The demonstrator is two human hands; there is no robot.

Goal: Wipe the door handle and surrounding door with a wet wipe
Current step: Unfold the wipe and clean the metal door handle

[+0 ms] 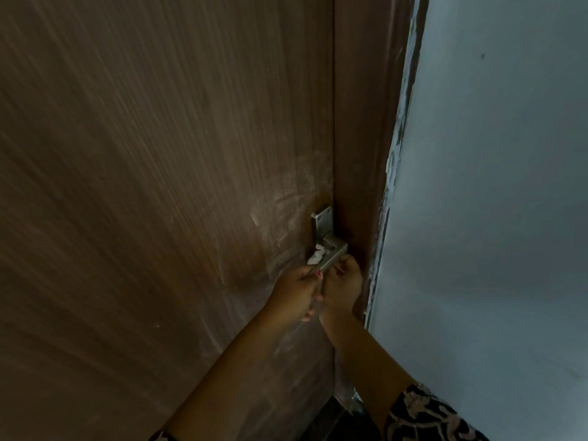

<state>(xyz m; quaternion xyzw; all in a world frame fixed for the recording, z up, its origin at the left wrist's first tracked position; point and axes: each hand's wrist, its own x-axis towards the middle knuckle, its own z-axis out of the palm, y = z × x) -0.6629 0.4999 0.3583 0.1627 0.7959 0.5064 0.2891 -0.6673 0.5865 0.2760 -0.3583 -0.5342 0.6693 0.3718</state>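
A silver lever door handle (332,249) with its backplate sits at the right edge of a brown wooden door (159,186). A bunched white wet wipe (315,257) is pressed against the left side of the lever. My left hand (296,294) grips the wipe, with its thumb on the lever's free end. My right hand (342,281) is on the other side, its fingers curled around the lever from the right and below. Pale smears mark the door surface around the handle.
A brown door frame (359,122) runs beside the door's edge. Right of it stands a pale grey-blue wall (493,186) with chipped paint along the frame. My patterned dark sleeve (426,415) shows at the bottom right.
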